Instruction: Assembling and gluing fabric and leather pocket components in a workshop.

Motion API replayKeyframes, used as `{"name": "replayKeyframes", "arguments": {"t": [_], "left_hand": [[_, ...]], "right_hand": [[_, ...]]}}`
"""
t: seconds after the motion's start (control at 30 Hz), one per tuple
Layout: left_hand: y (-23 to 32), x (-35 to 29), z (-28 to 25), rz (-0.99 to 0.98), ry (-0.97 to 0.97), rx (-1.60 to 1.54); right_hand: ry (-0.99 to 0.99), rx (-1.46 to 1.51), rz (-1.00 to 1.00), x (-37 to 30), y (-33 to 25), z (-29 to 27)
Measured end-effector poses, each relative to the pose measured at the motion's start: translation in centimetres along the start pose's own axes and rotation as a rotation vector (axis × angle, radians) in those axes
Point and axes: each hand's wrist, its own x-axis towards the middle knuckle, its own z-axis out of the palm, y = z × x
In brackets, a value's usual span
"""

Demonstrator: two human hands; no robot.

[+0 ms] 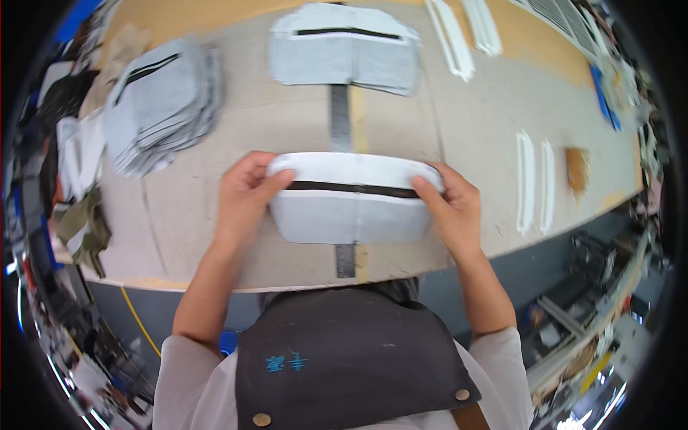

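Observation:
A light grey fabric panel [315,218] with rounded corners is stretched out in front of me, just above the near part of the table. A black zipper-like strip [322,187] runs across it under a white upper band. My left hand [251,186] grips its upper left corner, thumb on top and fingers behind. At the upper right corner my right hand [453,204] pinches it the same way. Beyond it lies a pile of similar panels [312,61]. A taller pile of such panels [161,100] is at the left.
White strips [525,183] lie at the right beside a brown bundle [577,170]. More white strips [450,39] lie at the far right. Olive cloth [86,229] hangs at the table's left edge. Dark tape [345,262] marks the table [193,229].

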Motion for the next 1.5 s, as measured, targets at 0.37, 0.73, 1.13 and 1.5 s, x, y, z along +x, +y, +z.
{"name": "replayKeyframes", "arguments": {"t": [0.37,0.73,1.13,1.5], "left_hand": [[6.1,6.5,-5.8,1.032,0.548,1.223],[7.5,2.6,-2.1,1.064,0.385,1.028],[4.7,5.7,0.6,0.716,-0.216,0.637],[0.8,-0.7,1.2,-0.169,-0.267,0.190]], "right_hand": [[-0.016,0.215,-0.059,13.5,-3.2,1.3],[-0.385,0.331,0.055,12.4,-3.9,4.0],[-0.506,0.397,0.343,3.0,-1.3,0.5],[0.189,-0.308,-0.040,0.0,1.5,-0.1]]}}
